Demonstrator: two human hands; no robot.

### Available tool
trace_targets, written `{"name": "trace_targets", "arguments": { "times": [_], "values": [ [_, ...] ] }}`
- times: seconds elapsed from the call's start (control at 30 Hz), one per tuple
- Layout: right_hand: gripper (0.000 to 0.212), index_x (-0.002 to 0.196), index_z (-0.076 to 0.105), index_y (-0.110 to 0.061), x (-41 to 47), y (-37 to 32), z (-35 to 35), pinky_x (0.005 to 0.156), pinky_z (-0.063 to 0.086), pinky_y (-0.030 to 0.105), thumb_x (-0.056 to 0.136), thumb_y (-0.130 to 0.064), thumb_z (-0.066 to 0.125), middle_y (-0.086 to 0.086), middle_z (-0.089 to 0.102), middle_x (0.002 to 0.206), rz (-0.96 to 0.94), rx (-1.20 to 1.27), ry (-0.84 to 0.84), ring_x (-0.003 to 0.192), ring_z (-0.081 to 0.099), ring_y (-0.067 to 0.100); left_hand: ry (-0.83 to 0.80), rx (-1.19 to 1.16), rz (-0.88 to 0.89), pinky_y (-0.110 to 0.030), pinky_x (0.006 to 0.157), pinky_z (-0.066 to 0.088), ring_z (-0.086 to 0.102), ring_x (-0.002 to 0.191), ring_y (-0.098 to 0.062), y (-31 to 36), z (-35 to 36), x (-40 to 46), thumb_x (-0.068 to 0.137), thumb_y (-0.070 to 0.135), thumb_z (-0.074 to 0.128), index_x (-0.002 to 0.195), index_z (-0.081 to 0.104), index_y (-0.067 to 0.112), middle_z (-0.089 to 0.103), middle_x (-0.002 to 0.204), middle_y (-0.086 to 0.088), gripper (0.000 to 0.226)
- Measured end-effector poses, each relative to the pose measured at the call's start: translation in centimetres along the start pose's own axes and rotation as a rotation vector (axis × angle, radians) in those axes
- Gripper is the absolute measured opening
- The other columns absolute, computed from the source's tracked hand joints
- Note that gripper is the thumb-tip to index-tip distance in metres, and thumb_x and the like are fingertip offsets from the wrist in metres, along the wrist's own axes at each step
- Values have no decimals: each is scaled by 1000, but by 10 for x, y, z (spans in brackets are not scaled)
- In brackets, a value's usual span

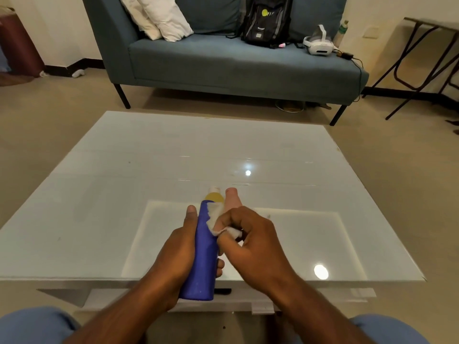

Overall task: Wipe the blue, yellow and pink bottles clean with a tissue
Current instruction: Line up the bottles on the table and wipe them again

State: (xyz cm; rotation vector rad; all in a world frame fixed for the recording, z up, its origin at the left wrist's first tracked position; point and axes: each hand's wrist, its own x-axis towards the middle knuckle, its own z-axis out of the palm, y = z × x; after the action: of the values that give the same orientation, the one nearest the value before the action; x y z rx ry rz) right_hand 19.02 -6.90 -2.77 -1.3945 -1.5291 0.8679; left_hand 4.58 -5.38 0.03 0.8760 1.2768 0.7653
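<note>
My left hand grips the blue bottle around its body and holds it tilted away from me over the near edge of the white table. My right hand pinches a crumpled white tissue against the upper right side of the blue bottle. Behind the blue bottle, the yellow bottle with a white cap and the pink bottle show only their tops; the rest of each is hidden by the blue bottle and my hands.
A blue sofa stands beyond the table with white pillows, a black backpack and a white headset on it. A folding stand is at the far right. My knees in blue fabric frame the bottom corners.
</note>
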Motion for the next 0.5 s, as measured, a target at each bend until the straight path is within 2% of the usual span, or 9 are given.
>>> {"name": "trace_targets", "arguments": {
  "times": [0.07,0.13,0.2,0.27,0.33,0.43,0.47,0.5],
  "values": [
    [3,90,72,-18,-8,-1,3,70,58,22,92,-16,71,-9,69,95,4,-67,-200,84,68,9,48,89,26,-37,69,58,71,73,-30,-10,-7,17,77,77,27,87,66,5,74,81,-18,82],
    [5,91,76,-21,-13,0,6,77,58,21,90,-21,71,-11,69,92,6,-167,-334,87,67,8,93,91,9,-37,71,55,70,75,-28,-19,-12,25,82,77,25,89,67,11,76,74,-9,78],
    [5,92,75,-21,-9,1,6,74,60,22,91,-20,70,-11,69,93,5,-141,-220,85,68,7,47,112,-15,-31,61,56,70,62,-22,-23,-11,28,90,71,24,88,67,11,74,65,-6,73],
    [4,95,71,-19,-4,3,3,67,57,18,95,-16,69,-5,71,105,17,-73,-35,84,69,5,-11,88,-65,-29,51,58,70,53,-20,-23,-6,26,94,67,26,93,66,10,75,68,-11,70],
    [3,96,71,-21,-3,4,2,68,56,17,95,-18,69,-2,70,116,10,-61,-18,86,68,5,-3,85,-76,-33,58,62,72,58,-23,-26,-5,27,93,69,27,97,67,9,76,73,-13,71],
    [11,95,77,-23,-13,1,8,76,53,16,88,-25,68,-11,70,102,5,-155,-326,87,66,4,102,173,-36,-46,84,59,73,81,-32,-24,-10,37,82,77,24,96,70,11,77,82,-14,82],
    [12,99,78,-23,-16,-1,11,79,51,14,89,-25,70,-15,69,101,21,-203,-413,89,65,2,124,183,-30,-48,89,58,73,86,-34,-22,-12,41,83,77,24,96,70,11,77,85,-14,82],
    [13,102,78,-24,-17,-2,12,81,52,14,90,-25,72,-16,70,103,38,-244,-430,92,64,2,143,178,-29,-49,90,58,73,88,-36,-21,-15,46,87,76,25,96,70,11,77,87,-15,79]
  ]
}}
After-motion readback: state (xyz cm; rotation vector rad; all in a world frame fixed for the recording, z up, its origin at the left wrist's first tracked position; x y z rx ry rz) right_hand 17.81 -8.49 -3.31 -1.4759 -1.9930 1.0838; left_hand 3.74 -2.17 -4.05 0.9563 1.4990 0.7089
